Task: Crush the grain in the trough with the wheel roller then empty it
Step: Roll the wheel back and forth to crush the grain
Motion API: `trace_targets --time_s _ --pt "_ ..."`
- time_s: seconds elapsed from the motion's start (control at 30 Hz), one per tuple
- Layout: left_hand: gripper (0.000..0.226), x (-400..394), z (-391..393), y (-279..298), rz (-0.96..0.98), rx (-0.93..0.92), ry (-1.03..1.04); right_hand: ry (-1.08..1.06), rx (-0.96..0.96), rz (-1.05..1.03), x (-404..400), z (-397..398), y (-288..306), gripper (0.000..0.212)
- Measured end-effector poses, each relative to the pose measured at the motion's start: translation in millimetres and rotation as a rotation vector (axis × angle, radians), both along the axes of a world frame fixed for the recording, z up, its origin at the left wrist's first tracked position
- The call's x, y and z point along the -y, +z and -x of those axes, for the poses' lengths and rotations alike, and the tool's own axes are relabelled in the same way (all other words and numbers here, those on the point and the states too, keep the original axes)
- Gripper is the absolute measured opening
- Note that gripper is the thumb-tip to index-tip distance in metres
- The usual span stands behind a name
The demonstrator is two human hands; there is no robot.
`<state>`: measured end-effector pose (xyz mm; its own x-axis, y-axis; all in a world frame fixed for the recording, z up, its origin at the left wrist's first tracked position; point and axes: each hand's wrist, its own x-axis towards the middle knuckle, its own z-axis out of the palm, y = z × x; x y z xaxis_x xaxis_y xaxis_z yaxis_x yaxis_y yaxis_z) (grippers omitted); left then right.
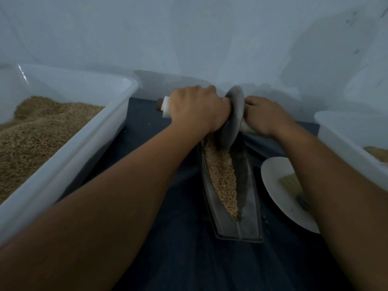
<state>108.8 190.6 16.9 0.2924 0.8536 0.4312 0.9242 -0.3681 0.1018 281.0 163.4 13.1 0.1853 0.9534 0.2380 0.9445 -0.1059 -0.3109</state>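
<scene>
Currently both hands are on the wheel roller (234, 114), one per side of the disc. Left hand (197, 108) has its fingers curled tight round the axle handle (165, 109); the handle's white end and a dark tip stick out past the knuckles on the left. Right hand (265, 116) grips the handle on the other side, fingers wrapped under it, mostly hidden from this angle.

Disc sits upright, tilted slightly, at the far end of the trough (249, 194). Its lower edge is down in the groove, touching the grain (222, 177). Trough is a long, narrow metal boat shape running away from the camera on a dark blue mat (147, 131). Grain fills the groove as a tapering strip, heaped mostly along the left side; the right inner wall shows bare metal.

Left of the mat: big white tub (69, 156) with a large heap of the same grain. Right: second white tub (344, 139), a little grain visible inside, mostly cut off by the frame edge. Between trough and right tub: white plate (273, 177) holding a small brush (291, 183), partly hidden by the right forearm. A few stray grains lie on the mat near the trough's near end.
</scene>
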Motion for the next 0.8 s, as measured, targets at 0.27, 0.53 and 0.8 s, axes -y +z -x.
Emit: trace_targets --time_s 0.27,0.53,0.8 --pt "0.052 -9 14 -7 0.072 0.071 -0.039 -0.073 0.123 -0.057 -11 8 10 0.042" --pt "0.045 -15 32 -17 0.146 0.144 -0.107 -0.174 0.26 -0.117 -4 30 16 0.044" --pt "0.063 -16 37 -24 0.165 0.142 -0.105 -0.166 0.306 -0.145 9 42 15 0.046"
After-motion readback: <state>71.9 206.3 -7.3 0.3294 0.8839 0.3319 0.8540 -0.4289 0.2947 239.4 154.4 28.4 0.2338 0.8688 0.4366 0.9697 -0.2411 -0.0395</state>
